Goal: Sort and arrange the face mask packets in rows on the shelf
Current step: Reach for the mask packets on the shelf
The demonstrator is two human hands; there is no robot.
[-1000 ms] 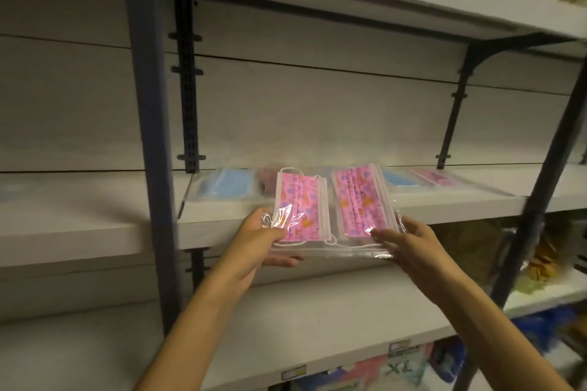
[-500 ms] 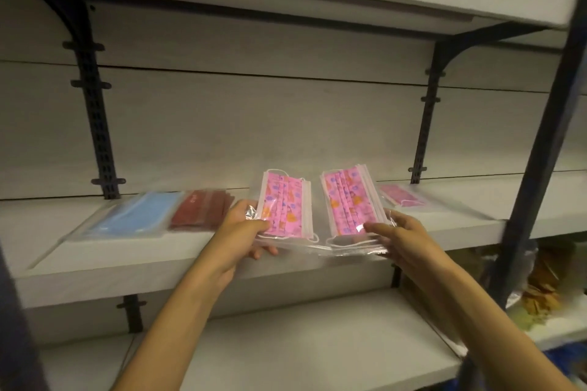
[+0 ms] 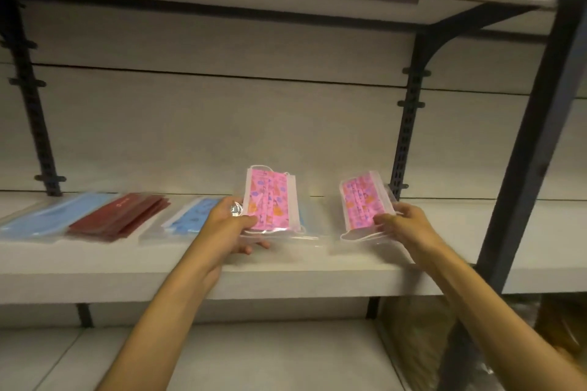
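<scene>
Across the middle of the frame runs the shelf (image 3: pixel 95 276) I'm filling, a white board with one row of packets started along it. Largest item down: the plain blue packet (image 3: pixel 41 219) at far left, lying flat. Just right of it, a fanned stack of dark red packets (image 3: pixel 120 216). Next, a patterned blue packet (image 3: pixel 190 219), partly behind my left wrist. So three spots look placed, row reads left to right.

Still in hand: two pink printed packets. My left hand (image 3: pixel 228 225) grips the left pink packet (image 3: pixel 270 200) by its lower left corner, thumb on top, fingers curled under, packet tilted up off the board and overlapping the patterned blue one. My right hand (image 3: pixel 403 222) pinches the right pink packet (image 3: pixel 365 203) at its lower right edge, also lifted, well apart from the other.

Judgement: early-to-mid. Both pinks need laying flat right of centre, where bare board shows. Can't tell whether more packets wait outside the frame.
</scene>
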